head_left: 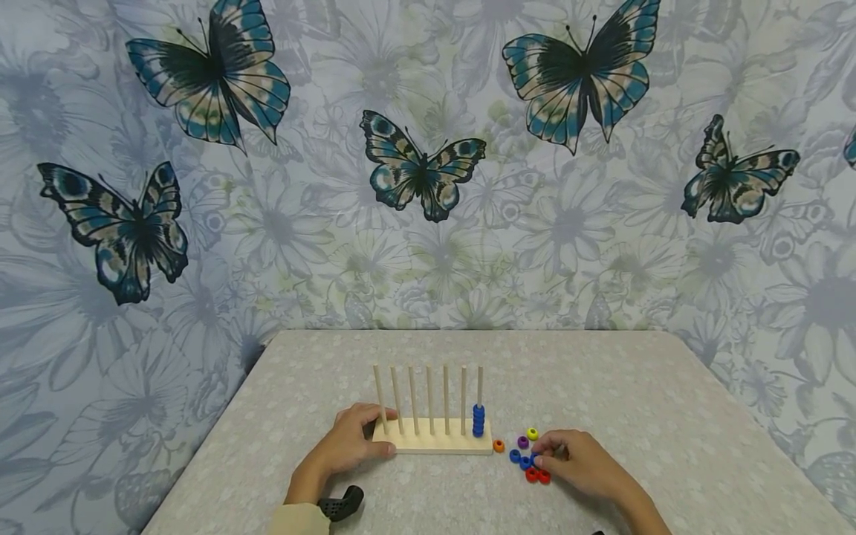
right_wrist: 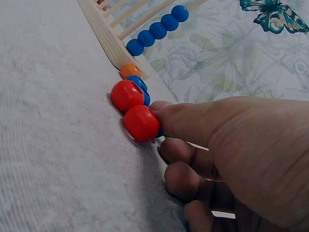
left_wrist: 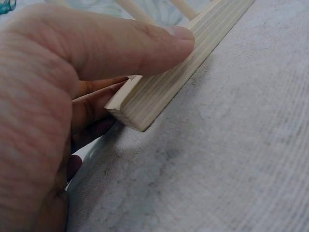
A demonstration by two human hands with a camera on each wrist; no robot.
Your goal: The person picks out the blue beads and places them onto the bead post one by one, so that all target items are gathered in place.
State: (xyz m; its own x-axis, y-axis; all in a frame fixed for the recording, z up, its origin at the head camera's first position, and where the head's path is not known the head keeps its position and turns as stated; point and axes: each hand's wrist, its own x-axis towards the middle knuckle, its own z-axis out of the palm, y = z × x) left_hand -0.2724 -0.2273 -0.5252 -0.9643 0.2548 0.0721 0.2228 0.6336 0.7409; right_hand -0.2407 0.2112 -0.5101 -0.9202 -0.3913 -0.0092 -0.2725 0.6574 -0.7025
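A wooden peg rack (head_left: 435, 446) with several upright pegs stands on the table. Its rightmost peg carries several stacked blue beads (head_left: 478, 421). My left hand (head_left: 344, 441) grips the rack's left end, the thumb lying along the front edge of the base in the left wrist view, fingers behind it. To the right of the rack my right hand (head_left: 580, 462) is down among loose beads, its thumb and fingertips around a blue bead (head_left: 534, 459) mostly hidden by them. Two red beads (right_wrist: 141, 123) lie right beside the thumb.
Other loose beads lie between rack and right hand: an orange bead (head_left: 498, 445) close to the base's right end, a purple bead (head_left: 523, 441), a yellow bead (head_left: 532, 433) and two blue beads (head_left: 515, 455). A patterned cloth covers the table (head_left: 602, 379); a butterfly-print wall rises behind.
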